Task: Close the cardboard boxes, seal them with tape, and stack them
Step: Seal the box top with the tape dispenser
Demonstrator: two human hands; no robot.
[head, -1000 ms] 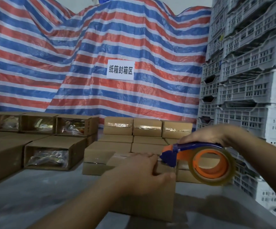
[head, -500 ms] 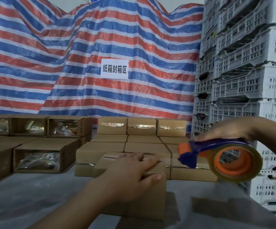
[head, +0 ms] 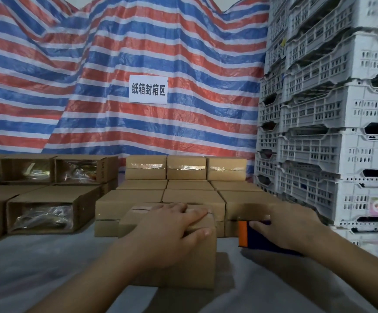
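Grey sheeting covers the work surface, and on it, nearest the person, sits the small cardboard box in hand, its flaps down; whether tape runs across its top I cannot tell, since the left hand lies over the top, fingers spread flat and the thumb hooked over the near right edge, pressing it in place. Just beside the box on its right, the right hand grasps the tape dispenser, orange and blue, held low at the surface with its roll hidden under the hand. I judge this box closed and either sealed or about to be, with stacking still to come. Behind it stand the sealed boxes, three rows deep, the back row raised a tier and showing shiny tape strips, so a good share looks finished. To the left lie open boxes with plastic-wrapped contents showing, still to be closed and taped. Striped tarpaulin with a white paper sign hangs behind, and white plastic crates tower on the right
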